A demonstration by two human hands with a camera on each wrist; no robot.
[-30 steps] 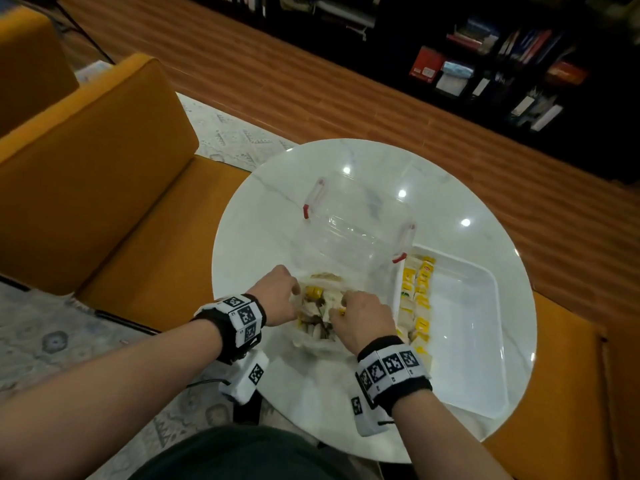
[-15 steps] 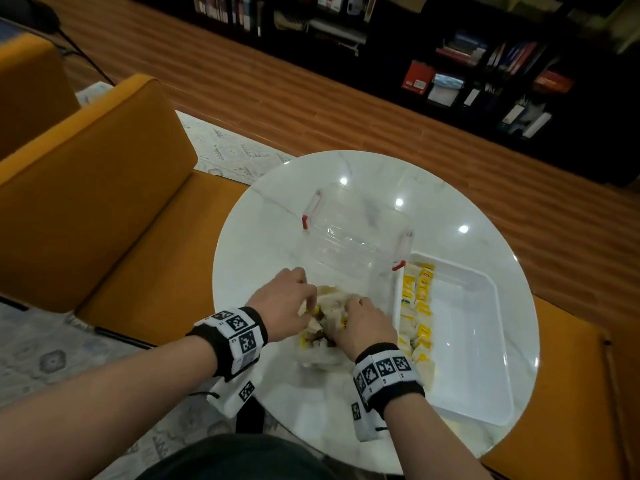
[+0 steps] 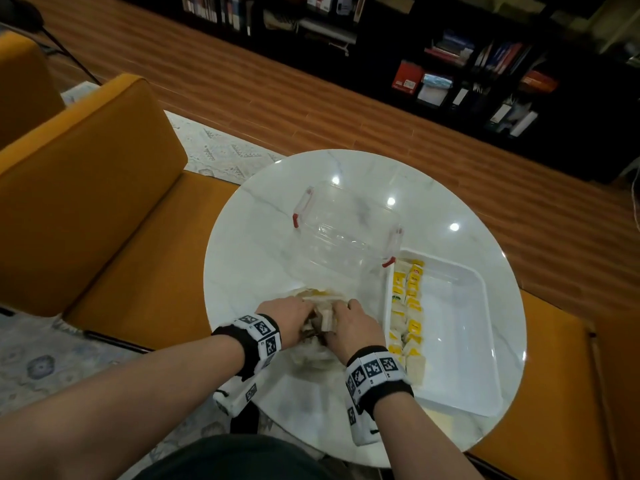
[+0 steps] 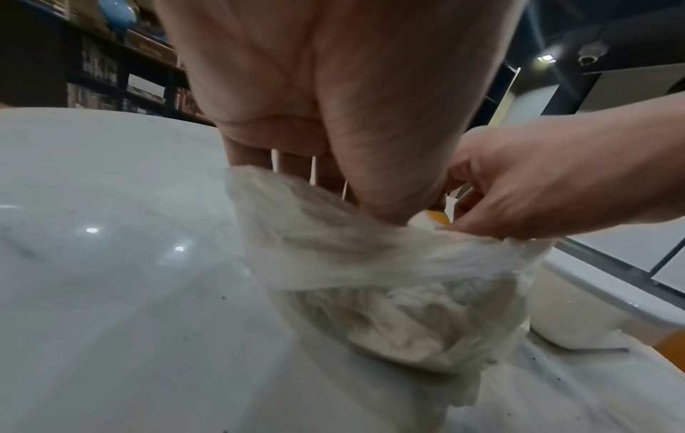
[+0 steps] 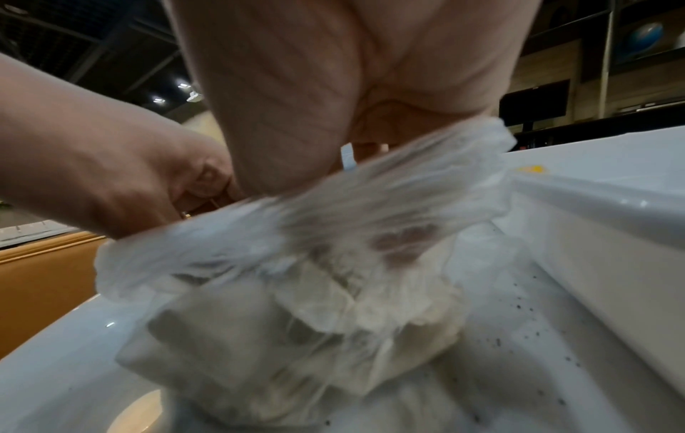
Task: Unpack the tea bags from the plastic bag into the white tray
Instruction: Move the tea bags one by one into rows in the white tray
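Marble round table (image 3: 263, 251) before dark bookshelves; left hand (image 3: 289, 318) and right hand (image 3: 353, 329) grip plastic bag (image 4: 370, 263).

Landmark: white tray (image 3: 464, 344), on the round marble table (image 3: 249, 271)
Tray's left column: filled with tea bags (image 3: 410, 306)
Rest of tray floor: bare, open from above
Just left of tray: plastic bag (image 3: 311, 355), both hands at its mouth
Behind bag, touching tray's far-left corner: clear lidded container (image 3: 346, 233)
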